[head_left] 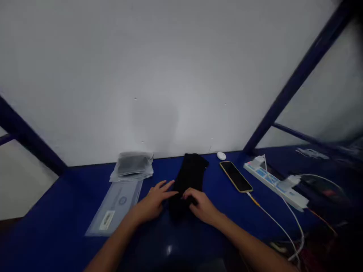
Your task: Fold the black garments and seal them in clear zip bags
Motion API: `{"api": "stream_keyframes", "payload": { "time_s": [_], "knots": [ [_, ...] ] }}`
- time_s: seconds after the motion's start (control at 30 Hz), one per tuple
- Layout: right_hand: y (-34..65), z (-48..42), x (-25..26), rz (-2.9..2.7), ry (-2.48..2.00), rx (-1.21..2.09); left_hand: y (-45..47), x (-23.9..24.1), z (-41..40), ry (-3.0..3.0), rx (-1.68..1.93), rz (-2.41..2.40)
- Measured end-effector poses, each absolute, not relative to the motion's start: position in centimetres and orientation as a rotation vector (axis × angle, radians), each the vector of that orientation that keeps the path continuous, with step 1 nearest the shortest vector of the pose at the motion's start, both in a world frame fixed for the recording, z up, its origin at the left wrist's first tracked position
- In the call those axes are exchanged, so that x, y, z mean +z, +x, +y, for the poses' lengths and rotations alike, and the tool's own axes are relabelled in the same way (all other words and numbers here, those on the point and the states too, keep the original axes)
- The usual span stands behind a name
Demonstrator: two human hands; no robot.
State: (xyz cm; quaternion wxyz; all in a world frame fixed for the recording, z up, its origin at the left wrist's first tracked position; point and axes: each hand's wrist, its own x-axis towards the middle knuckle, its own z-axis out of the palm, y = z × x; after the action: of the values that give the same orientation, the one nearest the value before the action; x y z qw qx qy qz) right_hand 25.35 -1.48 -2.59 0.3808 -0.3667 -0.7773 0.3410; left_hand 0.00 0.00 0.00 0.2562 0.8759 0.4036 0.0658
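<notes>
A piece of black folded cloth [191,170] lies lengthwise on the blue tabletop, its exact kind too dark to make out. My left hand [154,199] rests at its left edge, fingers spread, the fingertips touching the fabric. From the right, my right hand [202,206] reaches over the lower part of the cloth with fingers curled and pinching the fabric. Left of my hands lies a flat clear plastic bag [120,200] with a printed round logo and a white barcode label [107,220]. Behind it sits a stack of clear bags [132,166] with something dark inside.
A phone [236,176] in a yellow-edged case lies to the right, a white cable [276,223] plugged into it. Beyond is a white power strip [276,183] with chargers. A small round white object [221,155] sits near the wall. Blue posts [295,81] frame both sides.
</notes>
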Motion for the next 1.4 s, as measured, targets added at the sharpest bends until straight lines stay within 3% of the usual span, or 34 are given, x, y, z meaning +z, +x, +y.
{"api": "stream_keyframes", "payload": {
  "time_s": [0.3, 0.43, 0.53, 0.6, 0.73, 0.87, 1.0, 1.13, 1.4],
  "knots": [
    [27.8, -0.3, -1.8, -1.556, -1.188, 1.052, 5.6, -0.4, -0.2, 1.992, 0.657, 0.947],
    [28.7, -0.5, -1.5, -1.604, -1.291, 0.651, 7.2, -2.3, 1.8, 1.562, 0.863, 1.141],
    [29.3, -1.0, -1.2, -1.922, -1.250, 0.319, 7.8, -4.0, 2.9, 1.204, 0.955, 1.233],
    [29.2, -1.4, -1.1, -2.215, -1.144, 0.268, 7.8, -4.7, 3.1, 1.092, 0.986, 1.248],
    [28.4, -1.8, -2.0, -2.540, -1.080, 0.264, 7.7, -5.2, 2.7, 1.184, 1.137, 1.253],
    [28.0, -1.5, -3.5, -2.485, -1.105, 0.265, 7.0, -4.7, 1.8, 1.767, 1.347, 1.429],
    [28.7, -0.8, -4.3, -2.339, -1.100, 0.288, 5.3, -3.6, 1.3, 2.345, 1.024, 1.246],
    [29.4, 0.0, -4.2, -2.286, -1.127, 0.370, 4.2, -2.6, 0.5, 2.407, 0.664, 1.133],
    [28.8, 2.1, -1.5, -1.968, -1.479, 0.608, 6.0, -3.0, 0.3, 2.136, 0.850, 1.399]
  ]
}}
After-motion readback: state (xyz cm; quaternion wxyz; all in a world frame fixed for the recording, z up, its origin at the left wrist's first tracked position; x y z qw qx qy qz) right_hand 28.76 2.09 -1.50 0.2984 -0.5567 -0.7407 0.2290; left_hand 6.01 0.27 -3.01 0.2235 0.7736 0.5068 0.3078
